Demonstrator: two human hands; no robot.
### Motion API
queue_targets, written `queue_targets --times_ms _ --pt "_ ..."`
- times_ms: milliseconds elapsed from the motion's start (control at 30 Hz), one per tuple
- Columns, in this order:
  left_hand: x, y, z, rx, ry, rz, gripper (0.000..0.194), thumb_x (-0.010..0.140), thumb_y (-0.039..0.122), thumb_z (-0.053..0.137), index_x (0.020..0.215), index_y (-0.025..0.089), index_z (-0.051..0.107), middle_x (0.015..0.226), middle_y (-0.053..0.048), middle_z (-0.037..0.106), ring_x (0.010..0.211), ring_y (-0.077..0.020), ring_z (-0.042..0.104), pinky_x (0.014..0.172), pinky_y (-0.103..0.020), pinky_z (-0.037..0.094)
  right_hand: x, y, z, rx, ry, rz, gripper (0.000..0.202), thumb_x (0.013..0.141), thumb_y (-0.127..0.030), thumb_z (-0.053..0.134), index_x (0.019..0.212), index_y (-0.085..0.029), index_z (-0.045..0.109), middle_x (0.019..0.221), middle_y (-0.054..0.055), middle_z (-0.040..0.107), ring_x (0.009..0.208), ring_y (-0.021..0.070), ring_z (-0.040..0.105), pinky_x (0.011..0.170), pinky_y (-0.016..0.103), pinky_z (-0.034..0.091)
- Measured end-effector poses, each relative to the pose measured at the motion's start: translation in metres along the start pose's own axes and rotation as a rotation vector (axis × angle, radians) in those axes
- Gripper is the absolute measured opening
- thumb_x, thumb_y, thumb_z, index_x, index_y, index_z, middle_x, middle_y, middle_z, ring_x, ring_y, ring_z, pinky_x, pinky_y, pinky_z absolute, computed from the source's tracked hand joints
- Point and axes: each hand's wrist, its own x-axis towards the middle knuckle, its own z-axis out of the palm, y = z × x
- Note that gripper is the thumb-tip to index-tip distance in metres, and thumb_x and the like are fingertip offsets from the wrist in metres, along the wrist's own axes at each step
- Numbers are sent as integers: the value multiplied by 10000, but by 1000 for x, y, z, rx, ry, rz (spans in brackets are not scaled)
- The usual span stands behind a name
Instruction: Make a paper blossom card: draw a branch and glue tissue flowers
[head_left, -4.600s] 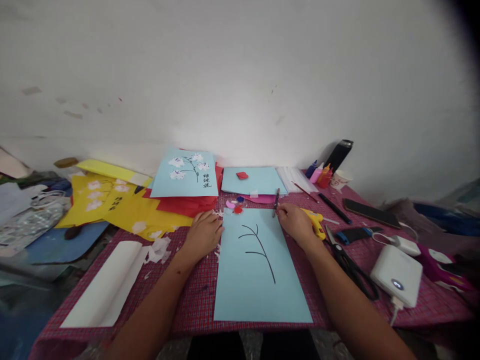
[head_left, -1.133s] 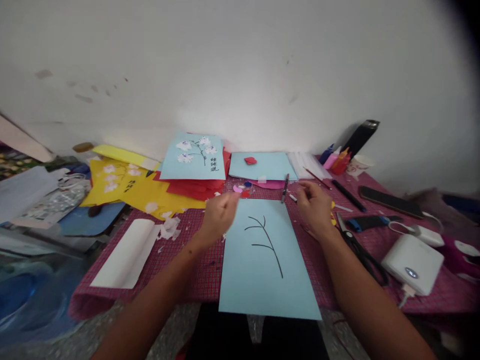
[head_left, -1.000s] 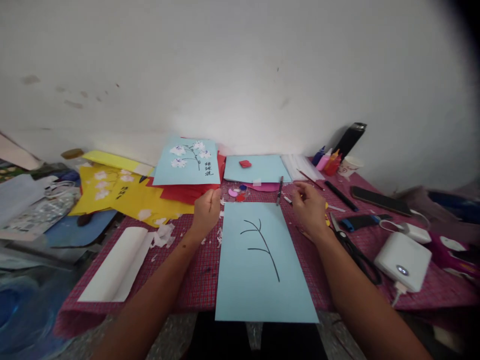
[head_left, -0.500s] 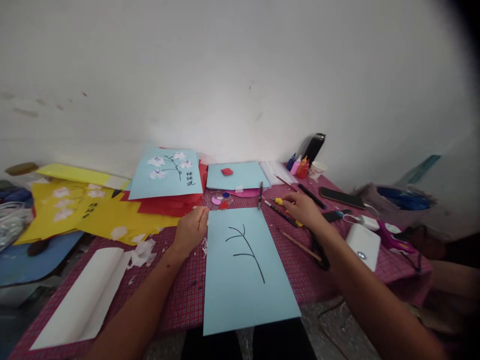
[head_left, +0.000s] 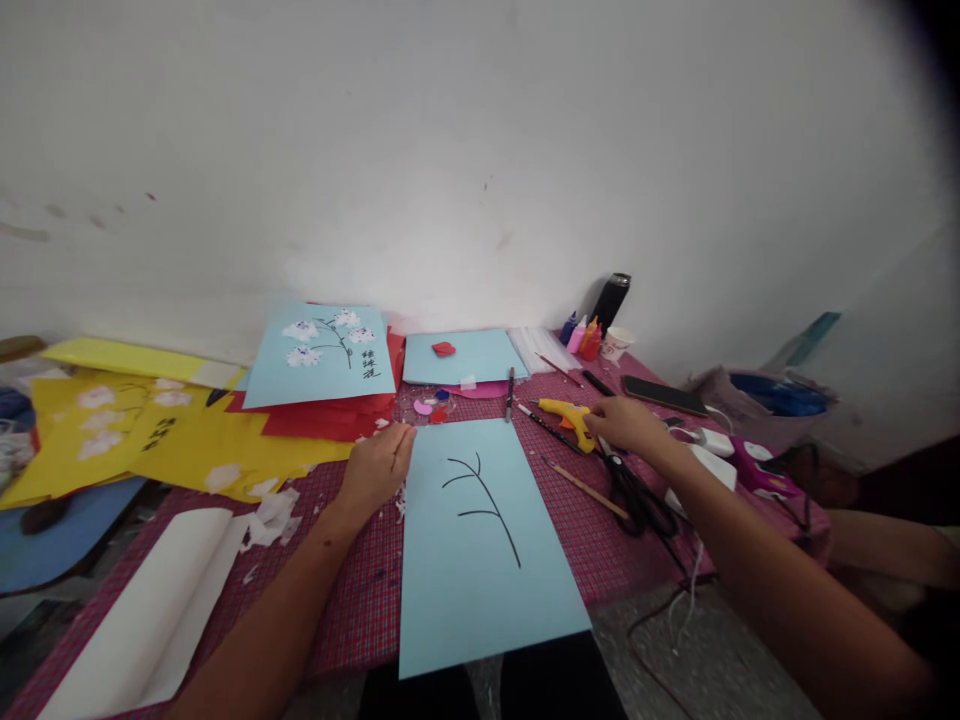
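A light blue sheet of paper lies before me with a black branch drawn on it. My left hand is closed at its top left corner; whether the fingers grip the paper is hidden. Over the tools on the right, my right hand has its fingers drawn together, and what they hold, if anything, cannot be made out. Just left of those fingers lies a yellow glue gun. Black-handled scissors rest below the hand, beside a wooden-handled brush and a black pen.
A blue picture with white flowers tops red sheets at the back left, near yellow sheets. Folded white paper lies front left. Paint bottles, a paper cup, a black flask and a phone stand or lie right.
My right hand has shifted right relative to the glue gun, uncovering its yellow body, and more of the scissors shows. The view has swung slightly right. My left hand stays at the paper's corner.
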Motion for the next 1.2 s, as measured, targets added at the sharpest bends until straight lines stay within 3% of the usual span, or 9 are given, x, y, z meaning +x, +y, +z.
queue_targets --times_ms 200,400,567,700,767,900,1033,1200 --pt "0 1 -3 32 -32 18 334 1025 343 341 820 200 563 749 -26 642 691 -167 598 641 -283 352 4 -17 26 28 -65 46 424 854 -512 520 880 -167 765 866 149 746 751 256 679 629 291 432" --pt "1 1 -3 -34 -99 125 304 1019 300 355 858 198 592 854 -41 677 826 -185 619 739 -305 420 6 -7 18 218 -24 126 417 843 -497 518 696 -165 723 686 102 699 644 227 650 550 277 396" --pt "1 -5 3 -123 -174 269 188 948 267 492 951 200 667 967 -59 709 937 -210 628 862 -355 464 -10 2 4 662 175 203 230 766 -368 591 744 -149 657 652 68 663 571 181 614 478 247 384" --pt "-2 -10 7 -125 -191 307 204 871 290 600 1032 220 703 1122 -68 708 1089 -240 616 1009 -424 435 -27 -13 -4 1324 164 181 181 640 -233 655 787 -178 565 705 41 664 561 153 611 499 245 485" --pt "-4 -11 7 -109 -208 305 227 854 318 624 1046 237 713 1188 -69 691 1143 -250 599 1053 -447 412 -34 -25 -8 1454 150 159 242 591 -189 689 774 -192 530 677 11 634 527 128 580 475 228 473" --pt "-5 -11 5 -76 -259 300 249 848 345 633 1064 255 720 1234 -68 676 1168 -258 592 1077 -459 399 -41 -50 -14 1470 122 126 247 633 -264 733 741 -185 526 594 -24 536 482 106 504 443 220 434" --pt "-6 -10 5 -72 -280 292 273 860 350 619 1095 247 712 1247 -70 671 1162 -257 596 1077 -463 391 -44 -69 -17 1388 110 20 316 684 -375 731 881 -153 620 683 8 592 532 124 518 513 259 470" --pt "-6 -9 4 -69 -279 295 262 864 342 610 1089 254 713 1235 -66 673 1156 -263 596 1057 -457 395 -48 -90 -17 761 201 -108 323 749 -411 676 939 -151 704 742 44 679 628 184 605 555 262 421"
